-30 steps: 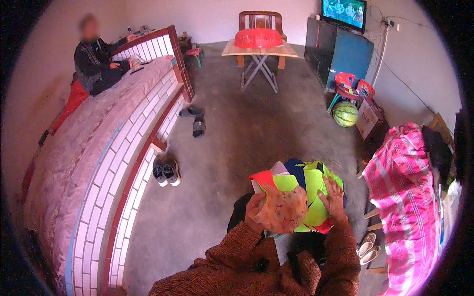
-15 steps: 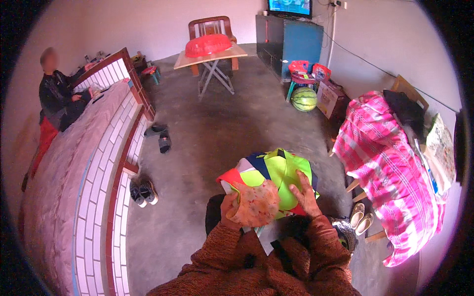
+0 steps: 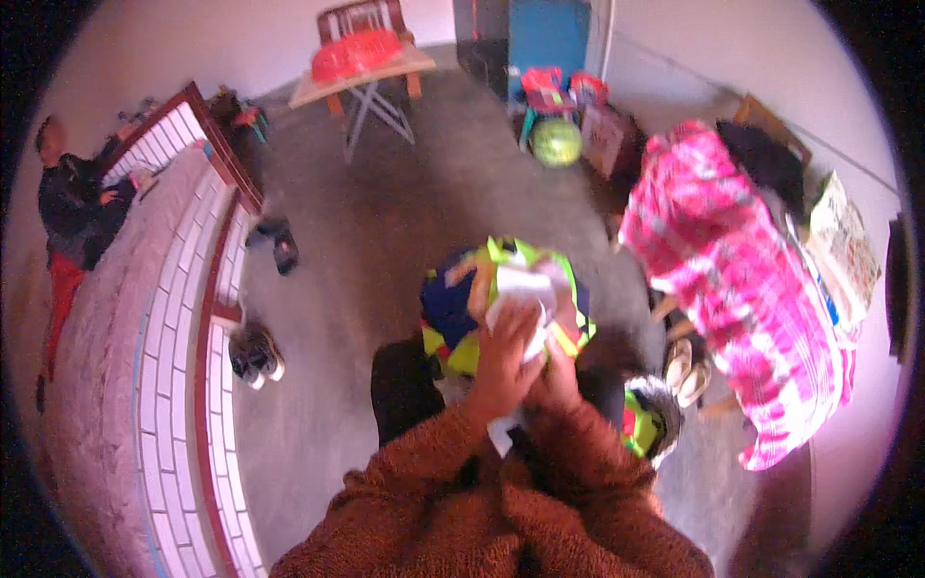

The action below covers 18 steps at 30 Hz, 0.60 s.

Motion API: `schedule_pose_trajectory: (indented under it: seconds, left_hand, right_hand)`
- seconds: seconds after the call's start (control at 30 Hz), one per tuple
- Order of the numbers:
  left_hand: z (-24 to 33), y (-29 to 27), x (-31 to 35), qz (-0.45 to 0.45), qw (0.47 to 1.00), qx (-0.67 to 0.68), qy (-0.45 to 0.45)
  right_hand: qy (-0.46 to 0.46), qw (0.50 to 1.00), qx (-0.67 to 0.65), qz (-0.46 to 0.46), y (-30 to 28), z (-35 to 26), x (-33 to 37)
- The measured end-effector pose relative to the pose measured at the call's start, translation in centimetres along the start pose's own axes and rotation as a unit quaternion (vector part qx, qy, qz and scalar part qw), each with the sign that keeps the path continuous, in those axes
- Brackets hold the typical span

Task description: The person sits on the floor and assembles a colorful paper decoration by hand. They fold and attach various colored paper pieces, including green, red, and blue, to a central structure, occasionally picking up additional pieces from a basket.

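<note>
A bundle of neon yellow and navy cloth [image 3: 448, 301] lies over my lap, with a tan patch showing at its upper left. On top of it is a white piece of cloth [image 3: 523, 286], creased and blurred by motion. My left hand [image 3: 503, 366] lies across the white cloth with its fingers closed on it. Close against it, my right hand [image 3: 556, 380] is closed at the lower right edge of the cloth. Both hands touch or nearly touch. Exactly how the fingers grip is smeared.
Beside my right leg stands a container [image 3: 655, 419] with bright cloth inside. Pale shoes [image 3: 692, 371] sit by a bench under a pink checked cover [image 3: 718, 250]. A watermelon [image 3: 557, 143] and a folding table [image 3: 361, 79] are farther off. A person [image 3: 82, 202] sits on the bed at left.
My right hand has moved in from the side to meet my left hand and has closed. The peach patterned piece is no longer spread out; white cloth shows under my fingers. The view has shifted.
</note>
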State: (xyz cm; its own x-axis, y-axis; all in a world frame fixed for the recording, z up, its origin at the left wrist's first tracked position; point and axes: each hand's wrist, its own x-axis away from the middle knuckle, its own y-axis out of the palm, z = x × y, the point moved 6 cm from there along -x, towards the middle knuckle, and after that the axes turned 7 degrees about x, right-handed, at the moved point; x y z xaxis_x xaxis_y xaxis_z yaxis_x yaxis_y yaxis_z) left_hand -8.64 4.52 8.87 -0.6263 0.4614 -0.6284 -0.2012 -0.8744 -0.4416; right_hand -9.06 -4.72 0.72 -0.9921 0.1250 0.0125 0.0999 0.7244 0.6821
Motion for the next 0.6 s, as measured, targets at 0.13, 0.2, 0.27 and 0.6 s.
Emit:
schedule_pose_trajectory:
  seconds: [0.13, 0.2, 0.27, 0.6]
  left_hand:
    - [0.2, -1.1, -0.6, 0.041, 0.993, 0.104, -0.027]
    - [0.5, -1.3, -1.2, 0.067, 0.987, 0.142, -0.036]
    - [-0.7, -0.9, -0.6, 0.096, 0.966, 0.224, -0.091]
    - [-3.8, -1.5, 0.1, 0.121, 0.857, 0.448, -0.226]
  right_hand:
    - [-0.002, 1.0, -0.017, -0.004, 1.6, -2.4, 1.0]
    - [-0.041, 0.994, -0.096, -0.041, 2.1, -2.9, 0.5]
    - [-0.019, 0.992, -0.12, -0.027, 2.4, -3.3, 1.1]
    - [0.002, 0.981, -0.178, 0.073, -1.2, -2.8, 0.6]
